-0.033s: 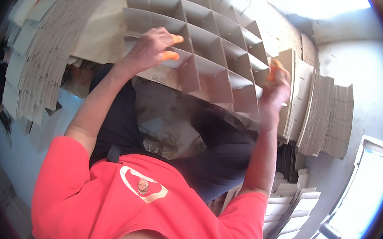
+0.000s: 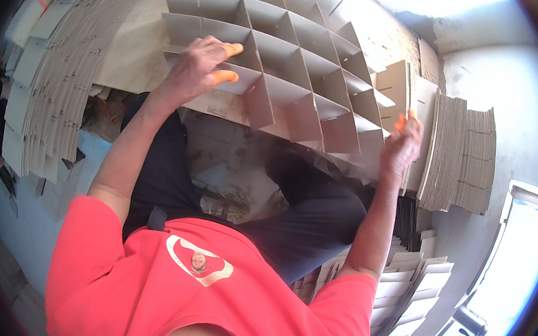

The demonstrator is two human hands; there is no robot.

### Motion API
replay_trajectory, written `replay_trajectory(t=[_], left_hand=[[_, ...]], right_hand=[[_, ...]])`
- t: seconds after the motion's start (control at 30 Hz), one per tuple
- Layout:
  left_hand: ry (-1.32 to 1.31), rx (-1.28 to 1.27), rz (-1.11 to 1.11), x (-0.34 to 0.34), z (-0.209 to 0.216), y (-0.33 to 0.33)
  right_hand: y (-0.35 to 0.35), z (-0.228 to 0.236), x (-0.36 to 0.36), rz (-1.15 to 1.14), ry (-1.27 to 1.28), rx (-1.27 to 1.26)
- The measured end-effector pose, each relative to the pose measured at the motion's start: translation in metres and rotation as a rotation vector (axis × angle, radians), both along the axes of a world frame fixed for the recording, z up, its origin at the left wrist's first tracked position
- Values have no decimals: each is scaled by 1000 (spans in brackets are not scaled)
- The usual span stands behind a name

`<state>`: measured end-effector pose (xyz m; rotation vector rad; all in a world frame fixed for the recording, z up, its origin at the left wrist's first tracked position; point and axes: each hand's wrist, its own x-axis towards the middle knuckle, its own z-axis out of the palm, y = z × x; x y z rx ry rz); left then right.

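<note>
A partition grid of interlocked grey-brown cardboard strips (image 2: 284,58) stands in front of me, its cells facing up. At its near left part is my left hand (image 2: 196,67), with orange covers on the thumb and a finger. Those two digits are spread apart on either side of a long strip's upper edge, without a visible pinch. To the right of the grid, my right hand (image 2: 403,147) has its orange-covered fingertips closed at the edge of an upright cardboard strip (image 2: 421,95) in a row; part of that contact is hidden by the hand.
Stacked cardboard strips (image 2: 447,153) stand at the right, with more slotted pieces (image 2: 407,299) below them. A tall stack of cardboard (image 2: 68,70) lines the left. My legs (image 2: 303,215) are under the grid's near edge.
My right hand has moved right, from the grid's right end to the row of upright strips. The grid and my left hand appear shifted slightly left.
</note>
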<state>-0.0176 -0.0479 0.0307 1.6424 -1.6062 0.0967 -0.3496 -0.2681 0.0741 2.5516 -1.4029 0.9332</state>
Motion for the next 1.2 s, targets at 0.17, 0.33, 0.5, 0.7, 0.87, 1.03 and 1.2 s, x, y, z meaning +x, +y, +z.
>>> replay_trajectory(t=[0.17, 0.33, 0.5, 0.7, 0.87, 1.03, 1.2], left_hand=[[-90, 55, 68, 6, -4, 7], [-98, 112, 79, 5, -7, 7], [-113, 105, 61, 4, -5, 6], [-90, 82, 98, 8, -1, 11], [-76, 40, 175, 19, -2, 25], [-54, 62, 191, 34, -10, 38], [10, 75, 211, 35, -14, 42]], right_hand=[[-6, -15, -102, -367, 552, -36], [-11, -32, -110, -304, 620, 9], [-31, -37, -123, -244, 559, -74], [-27, -27, -119, -298, 142, -107], [-11, 18, -98, -442, 32, -265], [-15, 45, -70, -259, 319, -259], [-15, 52, -81, -407, 10, -211]])
